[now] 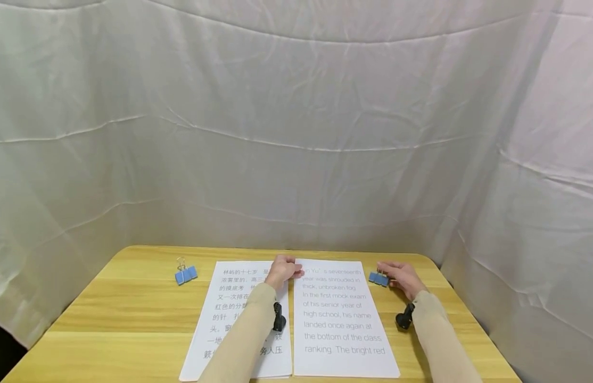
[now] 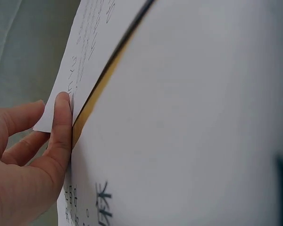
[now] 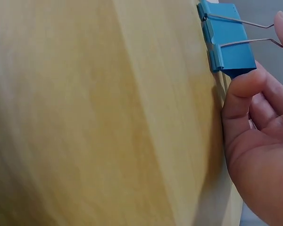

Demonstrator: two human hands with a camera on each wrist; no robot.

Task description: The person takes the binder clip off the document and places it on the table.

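from the head view, two printed sheets lay side by side on the wooden table [image 1: 114,298]. the left hand [image 1: 283,271] rested, loosely curled, at the top of the chinese sheet [image 1: 229,319], right beside the english sheet [image 1: 339,319]. the right hand [image 1: 402,277] touched a blue clip [image 1: 378,278] just right of the english sheet. another blue clip [image 1: 186,274] lay left of the chinese sheet.

in the left wrist view, the thumb [image 2: 61,127] pressed on the paper edge.

in the right wrist view, the fingers [image 3: 245,94] curled at the clip [image 3: 226,42]; i could not tell if they gripped it.
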